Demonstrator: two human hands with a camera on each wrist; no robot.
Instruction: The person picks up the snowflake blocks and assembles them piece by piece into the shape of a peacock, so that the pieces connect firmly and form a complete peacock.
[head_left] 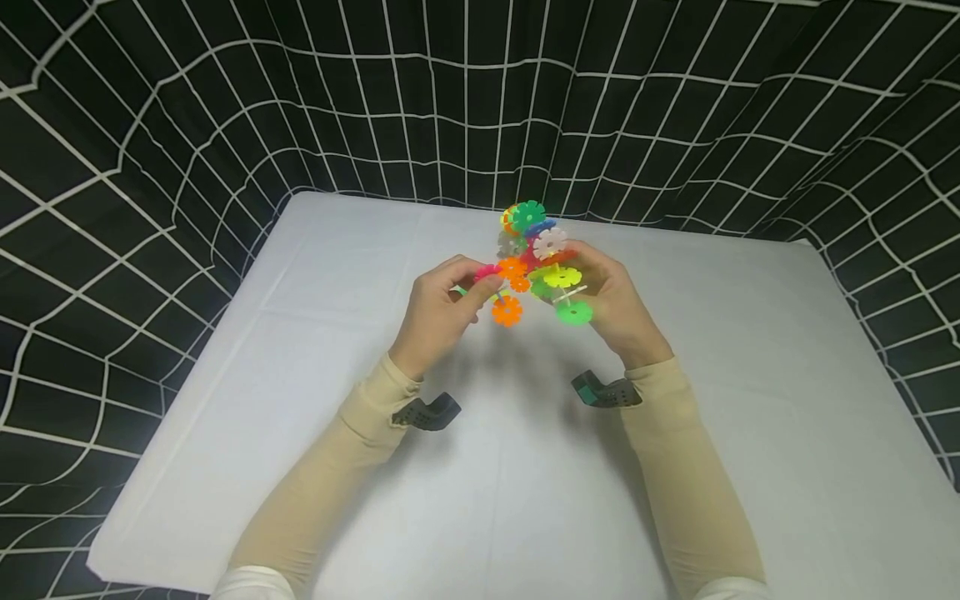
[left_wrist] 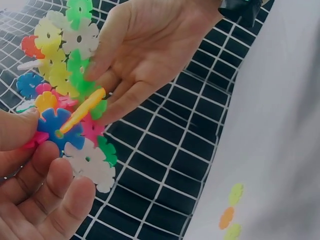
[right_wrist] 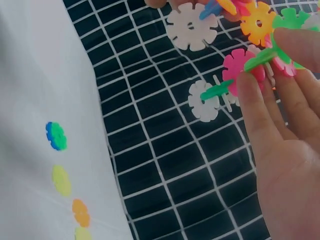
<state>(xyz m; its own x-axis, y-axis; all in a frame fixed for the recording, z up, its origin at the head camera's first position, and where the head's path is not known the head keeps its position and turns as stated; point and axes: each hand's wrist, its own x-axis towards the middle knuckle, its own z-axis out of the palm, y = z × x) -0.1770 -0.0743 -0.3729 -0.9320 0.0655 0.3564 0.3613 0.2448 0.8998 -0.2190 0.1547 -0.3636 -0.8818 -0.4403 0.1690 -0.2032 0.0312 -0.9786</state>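
Note:
Both hands hold one joined cluster of colourful notched plastic discs above the white table. My left hand grips its left side, thumb and fingers pinching a pink disc beside a blue disc. From the right, my right hand pinches the cluster; in the right wrist view its thumb and fingers close about a green disc next to a pink one. White discs stick out at several angles. Parts of the cluster are hidden behind the fingers.
The white table lies under the hands. Several discs, among them an orange disc and a yellow disc, show against the white surface in the wrist views. A black curtain with a white grid surrounds the back and sides.

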